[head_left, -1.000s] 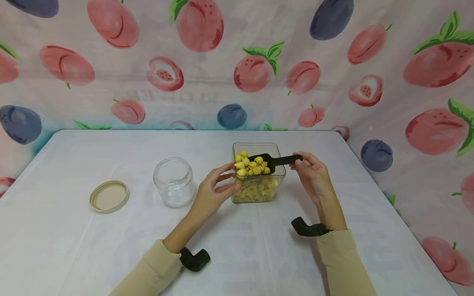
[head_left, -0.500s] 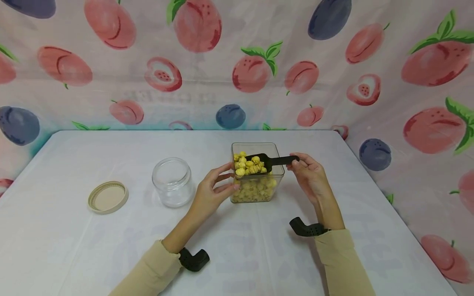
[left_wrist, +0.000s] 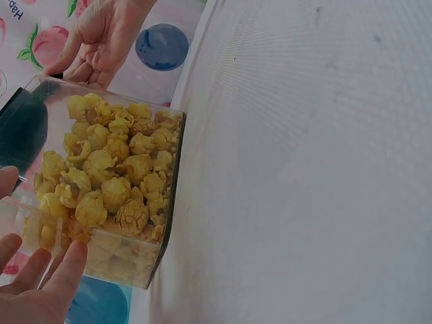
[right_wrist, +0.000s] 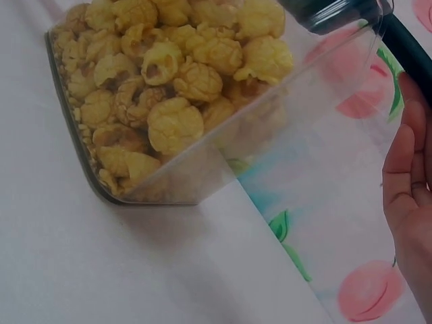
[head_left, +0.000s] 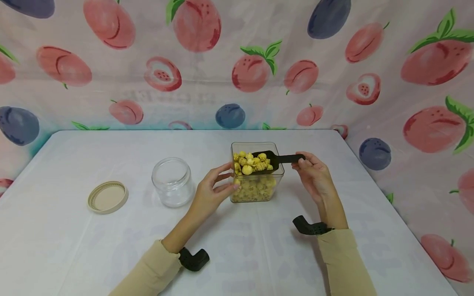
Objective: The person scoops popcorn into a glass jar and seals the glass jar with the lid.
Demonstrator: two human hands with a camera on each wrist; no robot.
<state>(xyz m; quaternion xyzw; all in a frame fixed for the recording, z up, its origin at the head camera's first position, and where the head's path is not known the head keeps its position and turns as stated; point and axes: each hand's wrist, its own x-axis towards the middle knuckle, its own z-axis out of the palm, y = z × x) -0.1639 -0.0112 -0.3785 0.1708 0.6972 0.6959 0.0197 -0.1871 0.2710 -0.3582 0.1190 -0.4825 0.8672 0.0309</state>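
Observation:
My right hand (head_left: 312,174) pinches the end of a black scoop's (head_left: 290,158) handle. The scoop's bowl is inside the top of a clear square container (head_left: 257,147), with yellow popcorn (head_left: 255,163) heaped on and around it. More popcorn (left_wrist: 101,175) fills the lower part of the container. My left hand (head_left: 212,189) rests against the container's left side, its fingertips touching the wall. In the right wrist view the scoop handle (right_wrist: 408,54) leans out over the rim, and part of my right hand (right_wrist: 412,175) shows beside it.
Left of the container stands a clear round jar (head_left: 173,185) without a lid. Farther left lies a beige round lid (head_left: 108,197). A white cloth covers the table (head_left: 240,255), and a fruit-print curtain (head_left: 207,78) hangs behind and to the right.
The scoop first slid slightly left in the container, then moved back right with my right hand. Popcorn on its bowl has shifted. My left hand has stayed against the container.

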